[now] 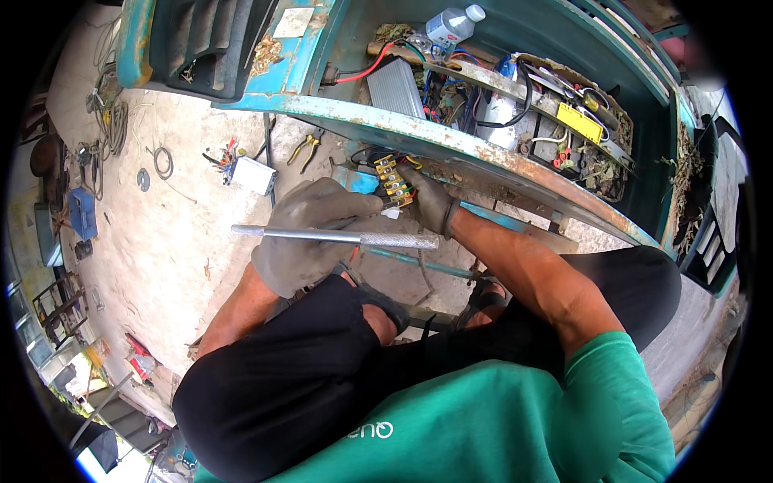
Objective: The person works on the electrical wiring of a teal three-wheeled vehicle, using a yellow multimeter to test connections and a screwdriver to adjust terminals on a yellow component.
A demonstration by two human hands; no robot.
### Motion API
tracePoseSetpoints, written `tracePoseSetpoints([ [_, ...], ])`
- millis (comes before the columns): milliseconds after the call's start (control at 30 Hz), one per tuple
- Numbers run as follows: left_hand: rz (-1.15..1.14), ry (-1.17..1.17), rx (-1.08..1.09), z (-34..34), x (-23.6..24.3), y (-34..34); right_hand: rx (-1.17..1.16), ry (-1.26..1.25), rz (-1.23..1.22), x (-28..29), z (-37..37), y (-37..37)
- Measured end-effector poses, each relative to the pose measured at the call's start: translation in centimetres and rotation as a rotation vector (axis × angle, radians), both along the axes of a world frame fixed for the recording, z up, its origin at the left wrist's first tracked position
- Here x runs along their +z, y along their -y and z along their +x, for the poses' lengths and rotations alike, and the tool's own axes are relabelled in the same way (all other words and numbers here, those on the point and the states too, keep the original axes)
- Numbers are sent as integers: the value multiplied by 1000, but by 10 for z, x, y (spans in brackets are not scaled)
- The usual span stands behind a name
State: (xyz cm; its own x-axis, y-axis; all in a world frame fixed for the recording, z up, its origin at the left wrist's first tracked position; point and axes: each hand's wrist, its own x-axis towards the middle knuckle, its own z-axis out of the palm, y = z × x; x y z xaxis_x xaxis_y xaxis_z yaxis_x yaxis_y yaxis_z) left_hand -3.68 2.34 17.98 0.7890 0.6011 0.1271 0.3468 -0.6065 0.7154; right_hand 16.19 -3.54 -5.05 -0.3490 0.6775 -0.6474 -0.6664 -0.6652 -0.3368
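Observation:
My left hand (310, 229), in a grey glove, is closed with a long metal rod (322, 234) running across it. The rod has a knurled grip at its right end, which reaches over toward my right wrist. The left fingertips come right up to a yellow and black terminal block (392, 181). Also gloved, my right hand (428, 197) grips that block from its right side. Dark wires run to the block's upper end, and a small white piece (391, 213) shows beneath it. The undersides of both hands are hidden.
Yellow-handled pliers (305, 150) and a white box with wires (254, 175) lie on the floor. Ahead, a rusty teal metal frame (483, 149) holds a silver finned box (395, 87), a plastic bottle (451, 28) and tangled wiring. Coiled cable (114, 129) lies far left.

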Motion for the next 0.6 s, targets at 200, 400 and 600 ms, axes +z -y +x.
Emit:
tracePoseSetpoints([
  [200, -37, -58, -48, -10, -14, -1, 10, -12, 15, 19, 4, -3],
  [400, 329, 84, -17, -7, -29, 7, 15, -41, -4, 32, 1, -2],
  [600, -100, 37, -100, 2, -20, -4, -2, -54, -13, 17, 5, 3],
])
